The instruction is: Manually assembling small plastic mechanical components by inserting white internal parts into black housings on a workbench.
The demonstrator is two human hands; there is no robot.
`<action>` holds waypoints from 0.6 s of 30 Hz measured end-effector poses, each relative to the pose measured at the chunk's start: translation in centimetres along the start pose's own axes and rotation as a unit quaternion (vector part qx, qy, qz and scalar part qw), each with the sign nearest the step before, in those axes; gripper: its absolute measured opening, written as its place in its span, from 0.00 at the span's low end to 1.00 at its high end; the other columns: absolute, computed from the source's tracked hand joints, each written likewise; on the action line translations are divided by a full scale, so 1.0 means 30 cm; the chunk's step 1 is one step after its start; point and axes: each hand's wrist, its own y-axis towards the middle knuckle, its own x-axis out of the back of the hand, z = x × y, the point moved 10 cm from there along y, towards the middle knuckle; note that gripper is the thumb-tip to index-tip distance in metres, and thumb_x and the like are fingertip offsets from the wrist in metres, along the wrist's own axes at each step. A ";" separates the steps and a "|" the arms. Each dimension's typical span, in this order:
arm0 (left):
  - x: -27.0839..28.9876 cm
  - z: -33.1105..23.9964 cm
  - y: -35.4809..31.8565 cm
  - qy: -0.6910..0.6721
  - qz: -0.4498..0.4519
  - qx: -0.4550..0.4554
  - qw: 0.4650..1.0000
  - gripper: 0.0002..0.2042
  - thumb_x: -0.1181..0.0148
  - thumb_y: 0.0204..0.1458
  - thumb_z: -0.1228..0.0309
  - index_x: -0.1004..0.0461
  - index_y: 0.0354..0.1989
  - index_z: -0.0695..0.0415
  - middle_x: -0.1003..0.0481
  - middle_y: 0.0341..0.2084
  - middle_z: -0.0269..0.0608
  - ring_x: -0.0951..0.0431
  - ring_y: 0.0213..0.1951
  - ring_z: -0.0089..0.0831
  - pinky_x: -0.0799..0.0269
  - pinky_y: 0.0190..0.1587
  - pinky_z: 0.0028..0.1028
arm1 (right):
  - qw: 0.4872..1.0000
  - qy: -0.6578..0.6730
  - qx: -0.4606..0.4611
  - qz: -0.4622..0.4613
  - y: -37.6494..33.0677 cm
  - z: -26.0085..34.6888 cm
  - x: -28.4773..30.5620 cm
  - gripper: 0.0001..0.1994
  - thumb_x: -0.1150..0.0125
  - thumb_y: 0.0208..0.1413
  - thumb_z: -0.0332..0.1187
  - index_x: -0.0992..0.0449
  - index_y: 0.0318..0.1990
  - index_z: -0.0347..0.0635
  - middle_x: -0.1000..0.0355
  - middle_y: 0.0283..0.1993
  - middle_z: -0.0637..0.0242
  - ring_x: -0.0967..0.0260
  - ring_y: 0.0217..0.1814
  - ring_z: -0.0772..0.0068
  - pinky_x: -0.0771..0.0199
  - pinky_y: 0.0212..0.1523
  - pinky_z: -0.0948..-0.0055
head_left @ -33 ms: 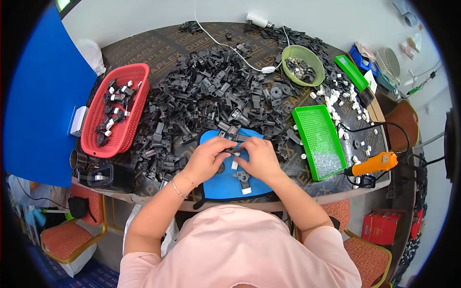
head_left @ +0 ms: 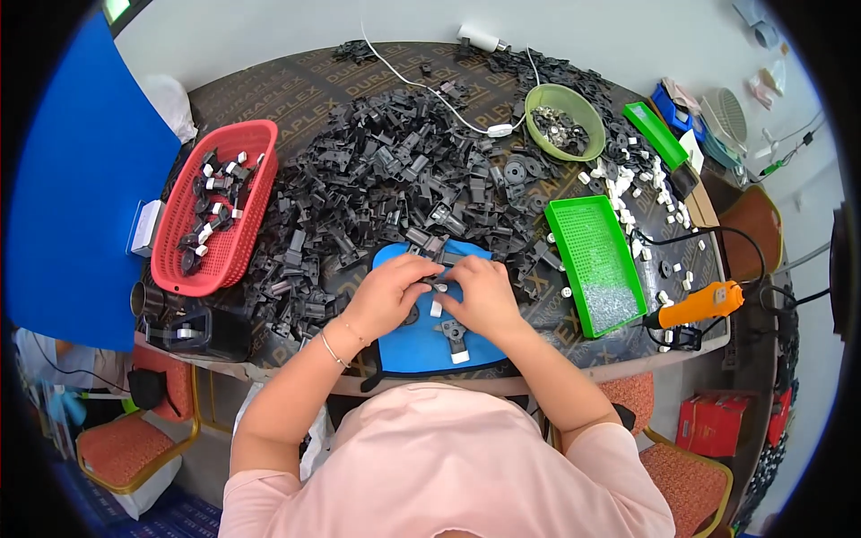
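Observation:
Over a blue mat (head_left: 404,354), my left hand (head_left: 387,291) and my right hand (head_left: 482,294) meet, fingertips nearly touching. Both pinch a small black plastic part (head_left: 437,282), mostly covered by the fingers. Just below the fingertips shows a small white piece (head_left: 437,308); whether it is joined to the part is unclear. Nearer me on the mat lies another black plastic part with a white end (head_left: 455,339). A round black disc (head_left: 412,316) is partly hidden beside my left hand. More black parts (head_left: 427,240) lie at the mat's far edge.
A large heap of black plastic parts (head_left: 386,161) spreads beyond the mat. To the left stands a red basket (head_left: 272,148) with black-and-white pieces. On the right are a green tray (head_left: 553,235), an orange electric screwdriver (head_left: 700,307), scattered white pieces (head_left: 621,184) and a green bowl (head_left: 600,130) of metal bits.

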 end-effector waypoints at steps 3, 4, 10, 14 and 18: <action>-0.026 -0.026 0.024 0.083 0.052 -0.051 0.994 0.15 0.40 0.46 0.80 0.24 0.44 0.57 0.24 0.39 0.45 0.25 0.44 0.43 0.28 0.46 0.34 | 1.000 0.030 -0.001 -0.002 0.004 -0.016 -0.013 0.13 0.31 0.40 0.36 0.22 0.36 0.45 0.30 0.40 0.67 0.33 0.49 0.62 0.40 0.53 0.61; -0.029 -0.026 0.028 0.084 0.054 -0.050 0.994 0.15 0.40 0.46 0.80 0.24 0.44 0.57 0.24 0.39 0.45 0.25 0.44 0.43 0.28 0.46 0.34 | 0.999 0.044 0.012 0.004 0.004 -0.013 -0.014 0.13 0.31 0.39 0.35 0.22 0.35 0.45 0.31 0.40 0.67 0.34 0.50 0.62 0.41 0.53 0.61; -0.079 -0.043 0.038 0.103 0.085 -0.060 0.989 0.14 0.39 0.47 0.78 0.25 0.44 0.57 0.25 0.36 0.43 0.25 0.40 0.44 0.28 0.42 0.35 | 0.998 0.063 0.017 0.012 -0.002 -0.040 -0.018 0.13 0.32 0.37 0.33 0.22 0.34 0.45 0.32 0.41 0.69 0.35 0.50 0.63 0.41 0.53 0.61; -0.078 -0.045 0.056 0.104 0.094 -0.027 0.990 0.14 0.39 0.47 0.77 0.25 0.44 0.58 0.25 0.35 0.44 0.25 0.38 0.44 0.27 0.41 0.35 | 0.998 0.063 0.012 0.013 0.003 -0.045 -0.024 0.14 0.32 0.35 0.34 0.22 0.34 0.44 0.32 0.41 0.69 0.35 0.49 0.63 0.42 0.53 0.61; -0.102 -0.017 0.052 0.136 0.111 -0.009 0.985 0.14 0.39 0.47 0.77 0.25 0.44 0.58 0.25 0.34 0.45 0.24 0.38 0.44 0.27 0.41 0.36 | 0.998 0.058 0.015 0.013 0.010 -0.043 -0.021 0.12 0.31 0.35 0.35 0.20 0.32 0.47 0.31 0.38 0.70 0.35 0.48 0.65 0.41 0.53 0.62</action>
